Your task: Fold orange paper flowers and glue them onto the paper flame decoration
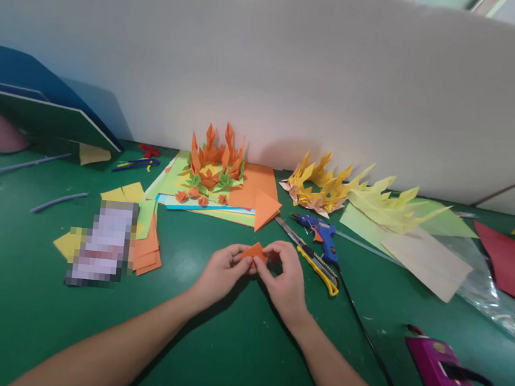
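Observation:
Between both hands is a small folded piece of orange paper [255,252], its top edge coming to a point. My left hand [225,273] pinches it from the left, thumb in front. From the right, my right hand [286,284] grips the same piece with thumb and fingers. Beyond the hands stands an orange paper crown [217,153] with green leaves, and several small orange paper flowers [203,200] lie before it. A folded orange sheet [265,210] rests just past my fingers. The fingertips partly cover the held piece.
A yellow utility knife [318,270] and a blue glue gun [321,232], its cord trailing forward, lie right of my hands. Yellow paper crowns [317,186] stand behind them. Orange squares [146,249] and a blurred-out object [104,245] are left. A magenta power strip [444,381] sits front right.

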Demonstrator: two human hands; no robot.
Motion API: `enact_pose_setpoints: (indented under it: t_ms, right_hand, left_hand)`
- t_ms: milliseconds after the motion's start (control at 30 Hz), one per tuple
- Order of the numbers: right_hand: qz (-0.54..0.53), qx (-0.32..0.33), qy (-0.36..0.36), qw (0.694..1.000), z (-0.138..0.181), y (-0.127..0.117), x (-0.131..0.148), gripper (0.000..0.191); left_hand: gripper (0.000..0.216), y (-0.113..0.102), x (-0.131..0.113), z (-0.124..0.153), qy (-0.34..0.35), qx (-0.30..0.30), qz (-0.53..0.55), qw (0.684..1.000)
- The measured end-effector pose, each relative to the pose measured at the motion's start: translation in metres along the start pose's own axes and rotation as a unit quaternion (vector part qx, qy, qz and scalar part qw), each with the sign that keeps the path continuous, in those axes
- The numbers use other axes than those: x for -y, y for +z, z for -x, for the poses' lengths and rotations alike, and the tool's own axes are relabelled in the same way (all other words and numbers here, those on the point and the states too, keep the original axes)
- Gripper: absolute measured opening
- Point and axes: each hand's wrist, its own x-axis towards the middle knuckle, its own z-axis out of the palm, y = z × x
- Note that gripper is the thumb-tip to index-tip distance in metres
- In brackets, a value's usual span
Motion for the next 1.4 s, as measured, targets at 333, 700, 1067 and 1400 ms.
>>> enact_pose_setpoints:
  t_ms: [333,700,1067,1400]
  right_hand:
    - [-0.059,0.036,0.045,0.997,-0.002,0.0,-0.002,0.009]
    - [-0.06,0.052,0.035,0.996,-0.003,-0.004,0.001,0.009]
    - [-0.068,0.057,0.022,0.996,-0.004,-0.006,0.003,0.011]
    - [-0.089,0.067,0.062,0.992,-0.002,-0.005,0.005,0.008]
  left_hand:
    - [0.022,-0.002,0.003,0.001,0.05,-0.019,-0.051,0.997]
    - [0.016,-0.007,0.004,0.0,0.1,-0.038,-0.172,0.979]
    - [0.011,-0.008,0.0,-0.001,0.141,-0.028,-0.206,0.968]
    - [0.007,-0.008,-0.001,-0.001,0.199,-0.046,-0.216,0.955]
